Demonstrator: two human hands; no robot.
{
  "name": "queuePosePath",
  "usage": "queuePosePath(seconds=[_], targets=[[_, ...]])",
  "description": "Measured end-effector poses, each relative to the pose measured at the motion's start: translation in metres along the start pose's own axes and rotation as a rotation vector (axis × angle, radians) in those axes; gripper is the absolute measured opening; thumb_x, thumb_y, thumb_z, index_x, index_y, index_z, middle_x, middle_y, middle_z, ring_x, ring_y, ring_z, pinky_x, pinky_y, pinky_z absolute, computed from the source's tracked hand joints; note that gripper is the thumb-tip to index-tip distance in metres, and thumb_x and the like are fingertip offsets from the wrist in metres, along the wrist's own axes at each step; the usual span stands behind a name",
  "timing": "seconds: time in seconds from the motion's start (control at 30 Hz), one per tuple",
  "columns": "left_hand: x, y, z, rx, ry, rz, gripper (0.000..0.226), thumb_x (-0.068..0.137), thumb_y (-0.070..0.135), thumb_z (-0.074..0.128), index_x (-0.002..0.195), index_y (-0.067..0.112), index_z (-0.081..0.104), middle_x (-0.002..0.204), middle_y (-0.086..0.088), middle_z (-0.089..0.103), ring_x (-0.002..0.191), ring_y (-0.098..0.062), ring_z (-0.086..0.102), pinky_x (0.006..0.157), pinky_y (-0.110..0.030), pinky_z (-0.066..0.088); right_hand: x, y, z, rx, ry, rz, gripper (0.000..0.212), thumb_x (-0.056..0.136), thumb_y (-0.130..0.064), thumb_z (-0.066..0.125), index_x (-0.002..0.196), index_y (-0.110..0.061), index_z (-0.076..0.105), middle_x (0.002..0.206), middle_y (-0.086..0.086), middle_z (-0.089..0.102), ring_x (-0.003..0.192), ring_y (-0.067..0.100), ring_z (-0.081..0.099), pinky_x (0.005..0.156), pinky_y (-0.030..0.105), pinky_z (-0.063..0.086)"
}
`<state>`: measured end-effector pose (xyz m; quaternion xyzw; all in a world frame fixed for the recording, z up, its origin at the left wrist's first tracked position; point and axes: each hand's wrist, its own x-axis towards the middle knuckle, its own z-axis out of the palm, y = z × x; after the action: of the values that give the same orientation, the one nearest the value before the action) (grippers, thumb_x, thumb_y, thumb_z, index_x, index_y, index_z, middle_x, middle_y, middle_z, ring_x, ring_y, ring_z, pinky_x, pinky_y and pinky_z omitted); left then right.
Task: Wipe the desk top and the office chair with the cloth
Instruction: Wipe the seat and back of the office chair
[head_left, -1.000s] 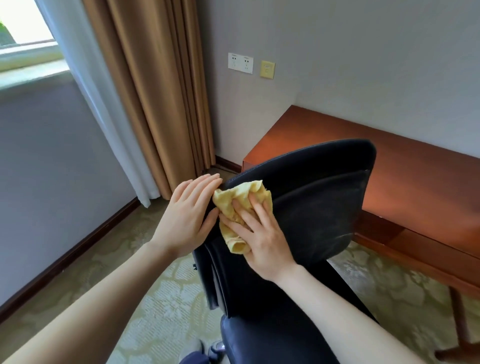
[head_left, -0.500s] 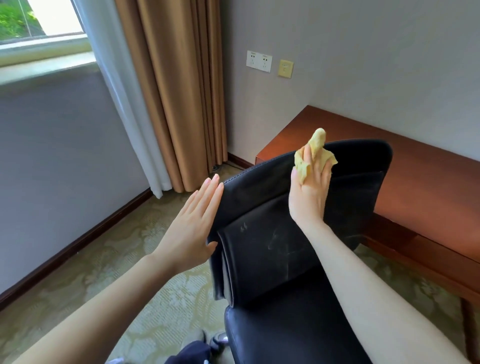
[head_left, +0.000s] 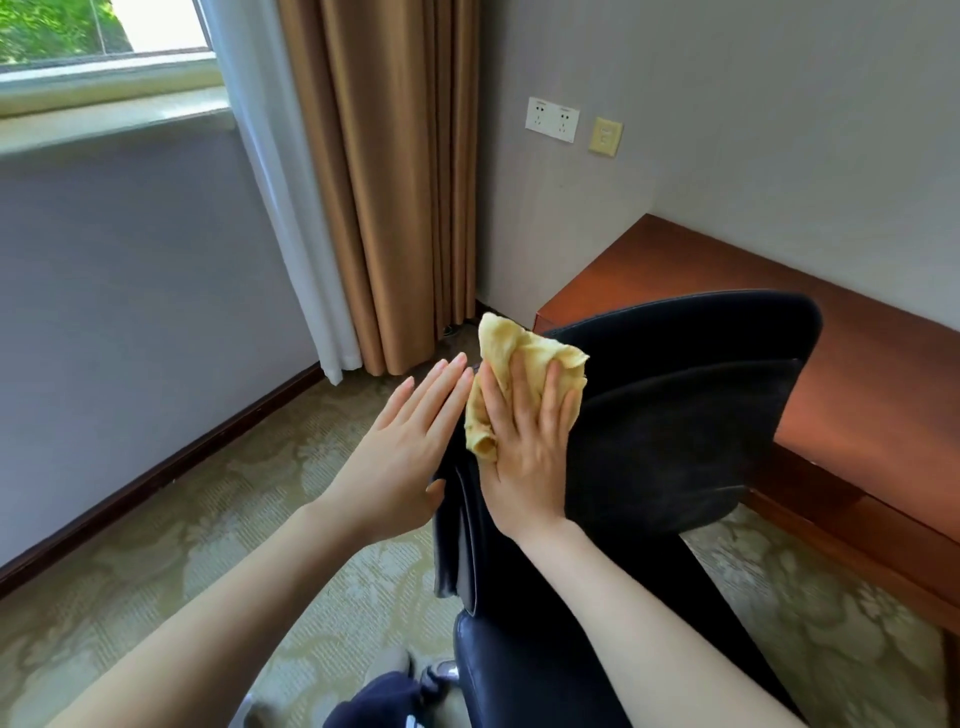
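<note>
Right hand (head_left: 524, 441) is flat on the yellow cloth (head_left: 511, 345), fingers spread and straight, pressing it onto the upper left edge of the black office chair's backrest (head_left: 685, 415). No pinch there, just palm pressure, which looks like the way to get a wide wiping contact on the leather. The cloth bunches out above the fingertips and below the thumb side. Left hand (head_left: 410, 441) is released and holds nothing, fingers together and straight, laid against the outer side of the backrest. My read is that it braces the chair so it can't swivel away under the push. The chair seat (head_left: 519, 654) sits below. The red-brown desk top (head_left: 857, 364) lies behind the chair along the wall, with no hand on it
</note>
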<state>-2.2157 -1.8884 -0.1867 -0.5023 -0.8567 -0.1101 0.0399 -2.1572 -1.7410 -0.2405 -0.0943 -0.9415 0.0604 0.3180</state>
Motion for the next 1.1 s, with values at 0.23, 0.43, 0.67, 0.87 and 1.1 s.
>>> queuePosePath(seconds=[0.23,0.43,0.67,0.87,1.1], targets=[[0.002,0.001,-0.003,0.044,0.005,-0.001,0.112,0.062,0.006,0.075,0.151,0.003,0.008,0.159,-0.012,0.009,0.147,-0.026,0.004,0.117,-0.041,0.007,-0.046,0.033,0.014,-0.077,-0.042,-0.271,0.060,0.091,-0.035,0.040,0.147,-0.031,0.022,0.155,0.000,0.018,0.145,0.030,0.003,0.115,0.052,0.006],[0.001,0.003,0.000,0.012,0.026,-0.004,0.109,0.065,0.002,0.073,0.151,0.004,0.006,0.159,-0.011,0.006,0.147,-0.025,0.001,0.118,-0.040,0.006,-0.066,0.039,0.014,0.049,-0.072,-0.227,0.054,0.090,-0.031,0.042,0.143,-0.030,0.032,0.150,0.000,0.031,0.144,0.025,0.011,0.116,0.050,0.009],[0.000,0.006,0.000,-0.153,0.088,-0.005,0.100,0.065,-0.005,0.067,0.150,0.002,0.015,0.157,-0.011,0.013,0.147,-0.024,0.009,0.118,-0.035,0.009,-0.010,0.035,-0.003,0.338,0.082,0.319,0.055,0.099,-0.032,0.028,0.150,-0.025,0.009,0.158,0.003,0.005,0.146,0.026,-0.001,0.119,0.045,0.000],[0.002,0.010,0.000,-0.172,0.077,-0.016,0.102,0.072,0.001,0.063,0.149,0.015,-0.002,0.157,0.003,-0.004,0.147,-0.014,-0.008,0.118,-0.028,-0.002,0.068,0.063,-0.031,0.319,0.198,0.538,0.050,0.099,-0.036,0.029,0.148,-0.024,0.028,0.158,0.002,0.014,0.146,0.027,-0.004,0.117,0.049,-0.004],[0.004,0.002,-0.006,-0.286,0.025,-0.015,0.102,0.072,0.002,0.064,0.152,0.014,0.001,0.156,0.009,-0.009,0.145,-0.006,-0.012,0.117,-0.022,0.000,0.064,0.023,-0.029,0.249,0.095,0.420,0.049,0.097,-0.037,0.027,0.146,-0.029,0.025,0.156,-0.002,0.021,0.146,0.030,-0.005,0.114,0.059,0.000]])
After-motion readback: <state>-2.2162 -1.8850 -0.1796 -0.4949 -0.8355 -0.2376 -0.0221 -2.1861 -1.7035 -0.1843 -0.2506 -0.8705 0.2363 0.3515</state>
